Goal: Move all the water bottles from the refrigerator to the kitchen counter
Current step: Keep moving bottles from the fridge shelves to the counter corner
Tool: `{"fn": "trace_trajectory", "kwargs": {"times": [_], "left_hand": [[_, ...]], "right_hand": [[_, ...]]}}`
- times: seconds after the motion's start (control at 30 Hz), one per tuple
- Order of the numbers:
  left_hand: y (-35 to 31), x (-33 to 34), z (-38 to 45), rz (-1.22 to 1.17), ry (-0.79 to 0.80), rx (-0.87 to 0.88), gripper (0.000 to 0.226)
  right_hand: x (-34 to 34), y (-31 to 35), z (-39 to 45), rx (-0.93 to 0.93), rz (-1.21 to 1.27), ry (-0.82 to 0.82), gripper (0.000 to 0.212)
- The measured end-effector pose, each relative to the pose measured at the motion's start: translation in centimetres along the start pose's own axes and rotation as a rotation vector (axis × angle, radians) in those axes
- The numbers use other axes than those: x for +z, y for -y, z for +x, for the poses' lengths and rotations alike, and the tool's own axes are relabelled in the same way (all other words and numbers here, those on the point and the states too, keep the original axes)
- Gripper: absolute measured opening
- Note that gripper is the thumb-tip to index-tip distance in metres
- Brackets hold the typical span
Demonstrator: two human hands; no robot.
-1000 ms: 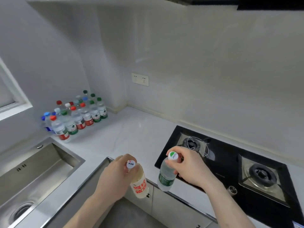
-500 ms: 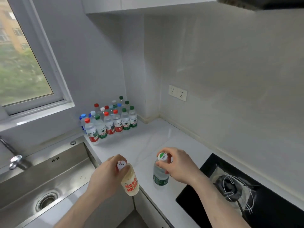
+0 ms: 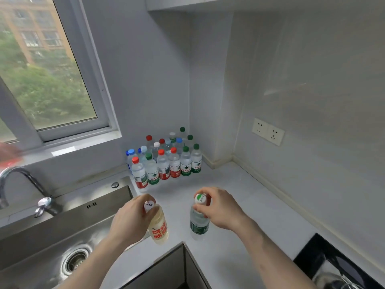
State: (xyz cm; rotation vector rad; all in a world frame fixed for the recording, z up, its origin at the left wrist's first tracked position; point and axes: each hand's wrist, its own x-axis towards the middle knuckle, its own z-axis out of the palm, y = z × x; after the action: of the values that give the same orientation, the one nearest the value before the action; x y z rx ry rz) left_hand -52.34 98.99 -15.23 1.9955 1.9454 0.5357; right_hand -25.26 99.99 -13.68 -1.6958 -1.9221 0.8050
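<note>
My left hand [image 3: 130, 221] grips a cream-coloured bottle [image 3: 159, 228] with a red label and white cap by its neck, held above the front of the white counter [image 3: 239, 205]. A clear bottle [image 3: 199, 223] with a green label and a green-and-white cap hangs from my right hand [image 3: 220, 207], whose fingers pinch its cap. Both bottles are upright or slightly tilted over the counter's corner. Several water bottles [image 3: 166, 161] with red, green, blue and white caps stand grouped at the back corner by the wall.
A steel sink [image 3: 52, 236] with a drain and a tap [image 3: 23, 184] lies to the left. A black gas hob [image 3: 337, 265] sits at the lower right. A window is above the sink, and a double socket [image 3: 267, 131] is on the right wall.
The view has swung left and closer to the counter corner. Both hands carried their bottles from over the hob side toward the grouped bottles, keeping the same holds.
</note>
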Motion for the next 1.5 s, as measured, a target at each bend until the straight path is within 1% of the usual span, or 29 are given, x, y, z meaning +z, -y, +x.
{"fn": "trace_trajectory", "kwargs": {"times": [0.23, 0.43, 0.6, 0.87, 1.07, 1.23, 1.37, 1.5], "left_hand": [[4.3, 0.5, 8.1, 0.062, 0.042, -0.007, 0.013], [7.5, 1.4, 14.6, 0.105, 0.088, 0.01, 0.022], [9.8, 2.9, 18.3, 0.1, 0.128, -0.003, 0.025], [11.4, 4.3, 21.7, 0.117, 0.133, 0.02, 0.027], [12.2, 4.7, 23.6, 0.124, 0.125, 0.016, 0.025], [12.3, 4.9, 24.5, 0.096, 0.109, 0.027, 0.026], [12.9, 4.8, 24.9, 0.112, 0.102, 0.033, 0.026], [13.6, 4.6, 24.7, 0.135, 0.109, 0.036, 0.031]], "right_hand": [[3.6, 1.8, 8.6, 0.009, -0.048, 0.032, 0.024], [7.4, 3.3, 15.9, 0.043, -0.072, 0.039, 0.027], [9.9, 3.9, 20.5, 0.068, -0.094, 0.055, 0.024], [13.1, 4.2, 25.1, 0.098, -0.125, 0.083, 0.024], [14.8, 4.9, 27.9, 0.106, -0.162, 0.097, 0.031], [15.6, 5.1, 29.0, 0.124, -0.16, 0.092, 0.032], [16.2, 5.6, 29.7, 0.136, -0.148, 0.094, 0.035], [16.4, 5.7, 29.9, 0.153, -0.119, 0.086, 0.037]]}}
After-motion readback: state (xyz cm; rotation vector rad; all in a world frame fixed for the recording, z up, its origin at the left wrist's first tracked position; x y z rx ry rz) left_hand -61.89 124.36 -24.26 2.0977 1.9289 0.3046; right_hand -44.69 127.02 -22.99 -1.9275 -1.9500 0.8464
